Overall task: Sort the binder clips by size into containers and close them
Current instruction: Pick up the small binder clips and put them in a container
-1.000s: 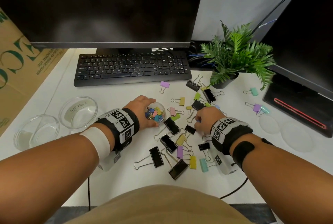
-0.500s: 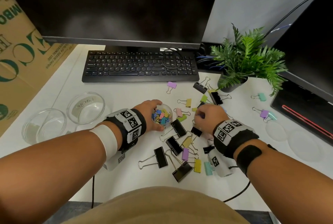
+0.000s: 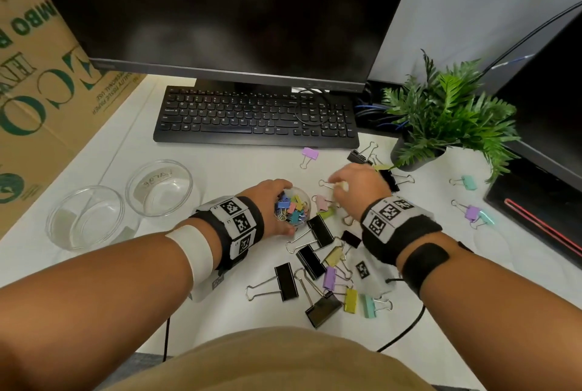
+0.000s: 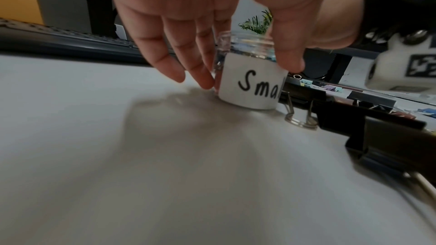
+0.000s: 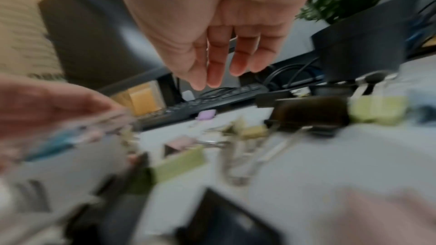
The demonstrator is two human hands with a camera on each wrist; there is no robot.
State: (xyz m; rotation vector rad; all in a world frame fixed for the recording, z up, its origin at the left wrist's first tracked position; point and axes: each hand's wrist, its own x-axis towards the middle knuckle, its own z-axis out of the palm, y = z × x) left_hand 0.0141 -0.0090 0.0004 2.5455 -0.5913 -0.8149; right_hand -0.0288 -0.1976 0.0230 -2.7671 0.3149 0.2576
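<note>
Seen from above, a person's two forearms reach over a white desk [image 3: 220, 170] strewn with binder clips. Their left hand [image 3: 271, 201] wraps around a small clear jar [image 3: 294, 206], fingers on its far side and thumb on the near side; the jar stands upright on the desk, open at the top and filled with tiny clips in blue, pink, yellow and green. From the left wrist camera, the jar [image 4: 250, 81] carries a white label handwritten with letters reading "Smal", with the thumb pressed against the label's upper right.

Just to the right of the jar, the right hand [image 3: 359, 189] hovers palm down over the scattered clips [image 3: 318, 260]. From the right wrist camera its fingers [image 5: 219, 70] hang fairly straight and close together, holding nothing, though that picture is blurred. A yellow clip [image 3: 341, 186] lies right at its fingertips; whether they touch it I cannot tell.

Large black clips and middle-sized pastel ones lie between and below the two wrists, with more spread toward a potted plant [image 3: 447, 119] at the right. Two empty clear bowls [image 3: 159, 187] sit well to the left of the left hand. A black keyboard [image 3: 255, 116] lies beyond the hands.
</note>
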